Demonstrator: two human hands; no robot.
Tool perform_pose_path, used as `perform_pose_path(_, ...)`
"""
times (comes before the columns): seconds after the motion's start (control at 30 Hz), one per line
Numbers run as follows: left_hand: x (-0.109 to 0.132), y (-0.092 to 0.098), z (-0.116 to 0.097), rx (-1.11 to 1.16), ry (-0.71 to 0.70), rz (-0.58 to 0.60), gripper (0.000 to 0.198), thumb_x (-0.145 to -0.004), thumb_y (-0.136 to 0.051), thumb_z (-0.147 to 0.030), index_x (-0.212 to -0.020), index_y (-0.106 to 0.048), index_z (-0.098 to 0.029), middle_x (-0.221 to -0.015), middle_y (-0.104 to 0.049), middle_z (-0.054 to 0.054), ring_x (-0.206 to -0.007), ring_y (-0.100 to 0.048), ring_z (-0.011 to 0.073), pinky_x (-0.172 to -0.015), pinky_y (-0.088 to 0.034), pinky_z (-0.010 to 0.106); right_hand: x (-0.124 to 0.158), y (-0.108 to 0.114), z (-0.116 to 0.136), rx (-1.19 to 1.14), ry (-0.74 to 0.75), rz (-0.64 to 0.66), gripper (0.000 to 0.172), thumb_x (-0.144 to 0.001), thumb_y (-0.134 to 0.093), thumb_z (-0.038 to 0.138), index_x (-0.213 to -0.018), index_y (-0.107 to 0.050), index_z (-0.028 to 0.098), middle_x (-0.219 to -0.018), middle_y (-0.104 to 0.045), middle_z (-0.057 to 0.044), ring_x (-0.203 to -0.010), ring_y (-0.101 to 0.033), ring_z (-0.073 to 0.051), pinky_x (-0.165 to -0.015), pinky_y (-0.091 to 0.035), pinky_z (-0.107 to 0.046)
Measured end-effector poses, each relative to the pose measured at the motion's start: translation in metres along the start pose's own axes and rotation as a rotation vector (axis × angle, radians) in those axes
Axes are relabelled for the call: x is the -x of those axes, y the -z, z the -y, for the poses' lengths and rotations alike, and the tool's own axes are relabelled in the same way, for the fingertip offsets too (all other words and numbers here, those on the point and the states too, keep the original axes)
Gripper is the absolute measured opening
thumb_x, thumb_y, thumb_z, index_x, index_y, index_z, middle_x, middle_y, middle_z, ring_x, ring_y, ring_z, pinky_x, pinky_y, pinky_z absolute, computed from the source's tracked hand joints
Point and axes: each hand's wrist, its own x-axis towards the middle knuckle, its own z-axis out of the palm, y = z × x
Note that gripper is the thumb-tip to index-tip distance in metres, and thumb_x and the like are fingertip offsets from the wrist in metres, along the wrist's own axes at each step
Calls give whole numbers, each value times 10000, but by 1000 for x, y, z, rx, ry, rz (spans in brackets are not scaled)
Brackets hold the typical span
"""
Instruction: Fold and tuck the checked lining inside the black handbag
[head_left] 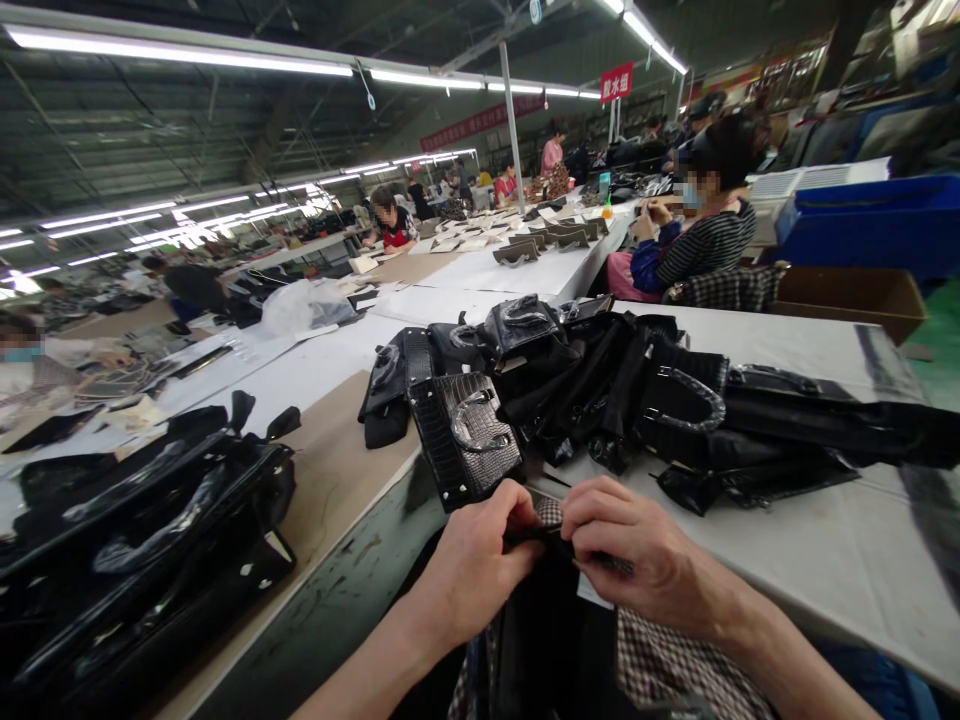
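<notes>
In the lower middle of the head view, both my hands pinch the upper edge of a black bag piece (551,630). My left hand (484,555) grips the edge between thumb and fingers. Just to its right, my right hand (634,545) closes on the same edge, fingers curled. A small white tag (594,592) shows below my right fingers. Checkered cloth (667,660) lies under the piece. Right beyond my hands lies a black crocodile-pattern handbag panel (469,435) with a plastic-wrapped handle.
A heap of black handbag parts (592,390) covers the table ahead. More black bags (165,550) are stacked at left. A co-worker in a striped sleeve (709,240) sits at the right, near a blue bin (874,230) and a cardboard box (851,295).
</notes>
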Motion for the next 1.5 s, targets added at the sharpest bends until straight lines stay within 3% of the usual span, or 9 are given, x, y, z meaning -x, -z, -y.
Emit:
perform_pose_path(0.17,0,-3,0,-43,-1,-42,109,-803,-575,-133,-847,-518,-215,-762,-584,-51,-687,-515,126,-629,-372,227,3,4,2,168,20,55,222,-791,-532,-1,-819,-592,211,-821,-678,21,-1075,-598,-192,-1059,-365,-491)
perform_pose_path(0.3,2,-3,1,-45,12,-53,81,-818,-573,-165,-829,-509,-215,-754,-583,-47,-665,-510,125,-600,-367,223,9,-9,8,136,-141,0,292,-744,-468,-52,-810,-547,221,-904,-700,12,-1261,-510,-208,-1110,-296,-529)
perform_pose_path(0.47,3,-5,0,-40,-11,-64,92,-825,-568,-165,-811,-495,-218,-804,-614,-34,-705,-545,132,-635,-401,223,9,-32,18,86,-445,-153,253,-754,-595,41,-912,-542,231,-918,-693,-8,-1190,-569,-262,-1067,-326,-597)
perform_pose_path(0.57,4,-7,-1,-53,-20,-61,127,-796,-565,-117,-801,-488,-218,-821,-620,-28,-731,-557,137,-656,-416,226,8,-42,19,100,-510,-270,258,-735,-686,93,-897,-539,230,-860,-685,-8,-1085,-620,-289,-1045,-320,-630)
perform_pose_path(0.77,6,-3,3,35,-3,-15,150,-763,-578,-102,-828,-501,-213,-833,-627,-26,-732,-578,136,-646,-439,227,14,-54,13,13,-463,-410,183,-808,-633,99,-818,-520,243,-895,-649,-4,-982,-615,-240,-1055,-314,-605)
perform_pose_path(1.0,7,-1,6,151,45,16,142,-758,-601,-127,-803,-488,-200,-880,-649,-9,-760,-591,136,-632,-447,215,14,-40,12,13,-180,-265,241,-815,-594,44,-749,-461,234,-756,-615,61,-873,-597,-165,-1097,-255,-594)
perform_pose_path(1.13,6,-1,3,148,44,42,150,-752,-608,-118,-871,-557,-193,-845,-640,-14,-764,-590,142,-658,-453,218,12,-33,14,71,-88,-256,285,-817,-556,3,-685,-423,218,-723,-657,90,-803,-601,-139,-1090,-272,-590)
perform_pose_path(1.5,6,0,4,161,17,50,150,-793,-596,-122,-891,-685,-193,-859,-682,-1,-807,-607,162,-735,-457,234,17,-60,18,46,-340,-536,281,-871,-588,70,-728,-416,239,-778,-615,27,-840,-546,-180,-1046,-355,-540)
